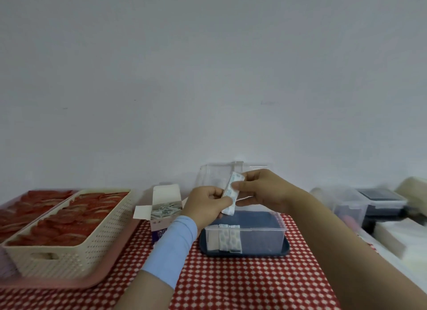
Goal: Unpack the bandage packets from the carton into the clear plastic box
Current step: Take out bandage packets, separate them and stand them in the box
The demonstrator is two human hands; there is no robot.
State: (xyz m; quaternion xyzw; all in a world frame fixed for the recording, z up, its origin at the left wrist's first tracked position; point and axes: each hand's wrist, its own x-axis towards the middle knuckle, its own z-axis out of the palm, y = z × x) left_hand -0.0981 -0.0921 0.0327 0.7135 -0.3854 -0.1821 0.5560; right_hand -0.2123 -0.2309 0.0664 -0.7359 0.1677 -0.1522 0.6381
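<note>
Both hands hold one stack of white bandage packets [231, 194] upright above the clear plastic box [261, 238]. My left hand [208, 204] grips its lower part and my right hand [258, 189] pinches its upper end. The box stands on a dark blue tray [286, 249], and a few packets [225, 239] stand on edge at its left end. The open carton [164, 209] stands to the left of the box, flaps up, with several packets inside. The box's clear lid [215, 174] leans upright behind the hands.
A cream woven basket [76, 252] full of red packets sits on a pink tray [57, 284] at the left. Clear and dark containers [369, 208] and a white block [392, 238] crowd the right. A red-and-white checked cloth [242, 282] covers the table.
</note>
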